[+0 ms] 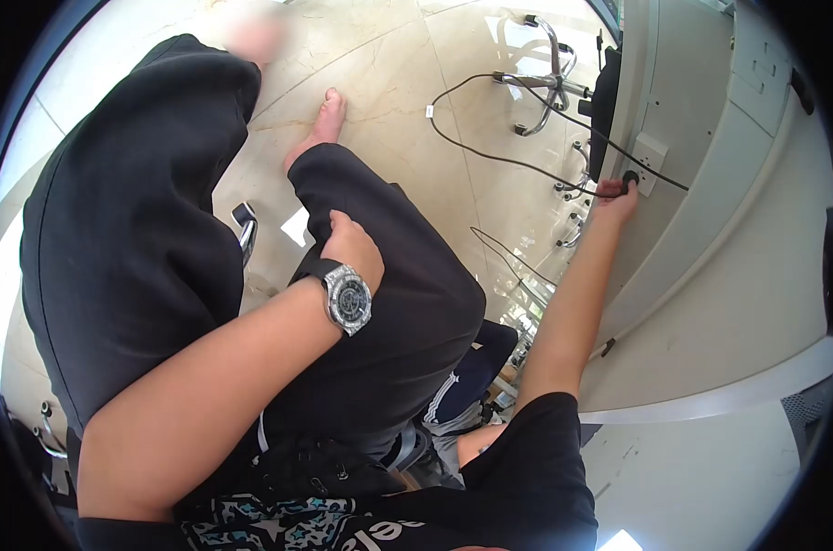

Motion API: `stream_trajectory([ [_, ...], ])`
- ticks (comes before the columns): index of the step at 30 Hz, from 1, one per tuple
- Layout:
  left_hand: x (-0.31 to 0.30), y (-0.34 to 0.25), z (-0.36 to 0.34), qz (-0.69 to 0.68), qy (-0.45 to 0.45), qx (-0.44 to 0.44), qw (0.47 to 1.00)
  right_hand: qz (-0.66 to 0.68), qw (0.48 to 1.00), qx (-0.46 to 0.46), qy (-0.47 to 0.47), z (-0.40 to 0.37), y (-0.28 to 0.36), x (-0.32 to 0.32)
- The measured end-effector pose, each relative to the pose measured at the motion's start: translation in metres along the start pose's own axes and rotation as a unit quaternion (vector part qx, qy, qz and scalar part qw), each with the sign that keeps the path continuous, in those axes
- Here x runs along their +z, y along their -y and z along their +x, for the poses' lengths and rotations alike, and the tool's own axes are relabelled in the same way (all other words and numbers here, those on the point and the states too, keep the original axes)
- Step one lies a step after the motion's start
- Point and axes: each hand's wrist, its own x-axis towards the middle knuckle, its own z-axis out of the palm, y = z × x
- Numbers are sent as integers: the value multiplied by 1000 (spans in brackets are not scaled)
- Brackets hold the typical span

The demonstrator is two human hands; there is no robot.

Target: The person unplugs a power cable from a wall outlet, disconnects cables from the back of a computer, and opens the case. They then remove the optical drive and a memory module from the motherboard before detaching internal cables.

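Clearly, the black plug (629, 181) sits inside the right grip (616, 196), pinched by fingers drawn narrow around it. It meets the white socket block (652, 152) just beyond the fingertips; whether its prongs are fully in cannot be told. The left grip (352, 250), below a large watch (349, 300), rests well to the left of the right one on the dark trousers (389, 207); how tightly its fingers curl is hidden.

From the right grip the black cable (527, 163) runs leftward, turns at a white tag (429, 111) and swings back past the socket block, passing very near the hand. A pale panel (669, 101) stands close on the grip's right and carries the socket block, so room on that side is tight. To the grip's left lies open room over the floor, crossed by the cable loop.

Glossy cream floor tiles (476, 46) with darker joints spread to the left, holding bright reflections. Beyond the grip and to its left, a chrome chair base (557, 83) stands on casters, and further left a bare foot (328, 118) is set on the tiles.
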Motion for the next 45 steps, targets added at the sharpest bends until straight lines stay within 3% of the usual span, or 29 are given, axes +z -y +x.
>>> stream_trajectory([
  [4, -3, -8, 5, 14, 32, 36, 999, 124, 991, 50, 30, 25, -2, -25],
  [7, 1, -10, 8, 8, 33, 14, 999, 202, 975, 93, 25, 36, -1, -30],
  [17, -2, -11, 12, 9, 62, 12, 998, 293, 942, 150, 59, 57, 12, -34],
  [19, -2, -10, 11, 2, 64, 14, 998, 335, 916, 199, 93, 67, 15, -34],
  [25, 0, -7, 13, -2, 79, 10, 997, 303, 934, 184, 33, 77, 16, -24],
  [29, 7, -6, 10, 6, 80, 6, 997, 309, 933, 178, 57, 94, 12, -36],
  [32, 8, -5, 7, 19, 48, -14, 999, 306, 934, 178, 43, 83, 16, -28],
  [34, 3, -7, 4, 7, 19, -20, 1000, 235, 956, 174, 37, 80, 11, -24],
  [36, -1, -16, 6, 23, -6, -16, 1000, 244, 946, 191, -99, 48, 19, -10],
  [38, -12, -12, 7, 33, -31, 13, 999, 94, 990, 41, -96, -24, 4, -6],
  [39, -16, -8, 8, 17, -52, 33, 998, -37, 997, -20, -67, -28, -13, -25],
  [40, -32, -2, -3, 4, -53, 32, 998, -151, 945, -290, 24, -95, -23, -19],
  [41, -28, 8, -5, 7, -103, 43, 994, -413, 849, -307, 121, -123, -60, -45],
  [42, -43, 20, -27, 25, -130, 31, 991, -407, 845, -318, 137, -237, -21, -25],
  [43, -57, 26, -51, 39, -157, 25, 987, -404, 819, -317, 259, -284, -17, -40],
  [44, -51, 38, -63, 81, -251, -9, 964, -408, 804, -318, 293, -329, -27, -58],
  [45, -56, 48, -90, 45, -268, -49, 961, -376, 833, -266, 306, -375, -25, -70],
])
